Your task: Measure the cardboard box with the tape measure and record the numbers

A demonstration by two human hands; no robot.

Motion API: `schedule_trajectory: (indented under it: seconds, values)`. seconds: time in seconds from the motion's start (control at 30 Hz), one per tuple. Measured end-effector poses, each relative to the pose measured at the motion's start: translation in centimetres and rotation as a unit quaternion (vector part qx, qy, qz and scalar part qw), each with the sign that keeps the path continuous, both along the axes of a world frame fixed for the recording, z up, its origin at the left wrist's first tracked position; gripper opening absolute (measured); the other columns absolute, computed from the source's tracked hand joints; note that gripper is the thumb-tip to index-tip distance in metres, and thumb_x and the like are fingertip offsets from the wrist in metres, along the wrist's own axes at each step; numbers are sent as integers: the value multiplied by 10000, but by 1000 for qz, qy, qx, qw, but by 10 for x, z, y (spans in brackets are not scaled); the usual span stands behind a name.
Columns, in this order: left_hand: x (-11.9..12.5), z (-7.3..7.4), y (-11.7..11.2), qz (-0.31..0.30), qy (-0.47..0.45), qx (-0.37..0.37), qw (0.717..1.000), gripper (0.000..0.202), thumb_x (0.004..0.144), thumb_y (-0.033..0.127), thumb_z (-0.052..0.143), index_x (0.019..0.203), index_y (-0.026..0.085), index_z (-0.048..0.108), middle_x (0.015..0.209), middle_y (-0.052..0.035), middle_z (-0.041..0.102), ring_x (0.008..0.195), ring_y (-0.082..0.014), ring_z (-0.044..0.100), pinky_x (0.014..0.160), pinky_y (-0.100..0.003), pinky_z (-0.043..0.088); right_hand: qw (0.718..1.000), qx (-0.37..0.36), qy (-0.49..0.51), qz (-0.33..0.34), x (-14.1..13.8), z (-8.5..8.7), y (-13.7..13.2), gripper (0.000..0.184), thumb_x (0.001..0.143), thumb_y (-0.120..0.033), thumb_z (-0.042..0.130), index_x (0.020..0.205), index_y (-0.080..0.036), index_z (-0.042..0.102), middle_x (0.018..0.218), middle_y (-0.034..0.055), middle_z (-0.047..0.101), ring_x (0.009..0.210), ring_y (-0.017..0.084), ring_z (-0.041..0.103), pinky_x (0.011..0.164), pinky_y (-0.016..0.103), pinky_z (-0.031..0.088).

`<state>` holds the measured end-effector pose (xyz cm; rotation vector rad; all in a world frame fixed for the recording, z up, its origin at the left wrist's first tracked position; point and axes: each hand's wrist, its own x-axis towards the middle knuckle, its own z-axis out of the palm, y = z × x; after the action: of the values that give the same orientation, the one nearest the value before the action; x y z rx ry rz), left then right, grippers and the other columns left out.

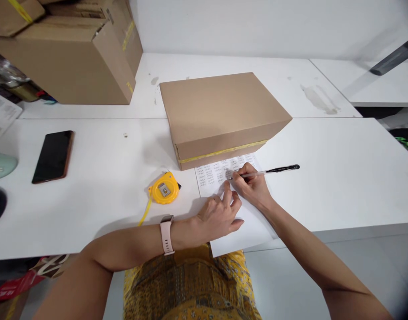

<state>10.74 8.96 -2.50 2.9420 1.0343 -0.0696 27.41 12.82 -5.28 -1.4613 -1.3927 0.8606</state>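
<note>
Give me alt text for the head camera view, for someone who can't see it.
A person's right hand holds a pen to a handwritten sheet while the left hand rests on it. A cardboard box stands just beyond; a yellow tape measure lies to the left.

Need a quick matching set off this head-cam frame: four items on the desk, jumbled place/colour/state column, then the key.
Items
1. Pen
2. Tape measure
3. Phone
4. Paper

Descriptions
A. White, partly filled with handwriting
B. Screen dark, near the desk's left end
C. Held in the right grip
D. Yellow case, just left of the sheet

Pairs: 1-C, 2-D, 3-B, 4-A
</note>
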Motion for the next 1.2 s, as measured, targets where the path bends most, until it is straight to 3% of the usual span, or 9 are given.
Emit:
schedule_trajectory:
  seconds: [0.27,1.2]
  values:
    - [1,1,0,4,10,-11,1000,662,985,582,499,1415,79,533,1497,-351,476,765,-273,744,599,-342,558,1000,2,6,-17,2,-2,1,258,835,-285,666,699,-237,452,581,-65,425,500,90,358,465,248,289]
    - [1,2,0,9,11,-25,1000,648,995,574,479,1428,93,508,1524,-351,446,765,-266,738,609,-349,562,999,-4,-3,-35,3,-3,1,257,838,-279,662,692,-239,454,574,-59,436,521,102,371,486,259,301]
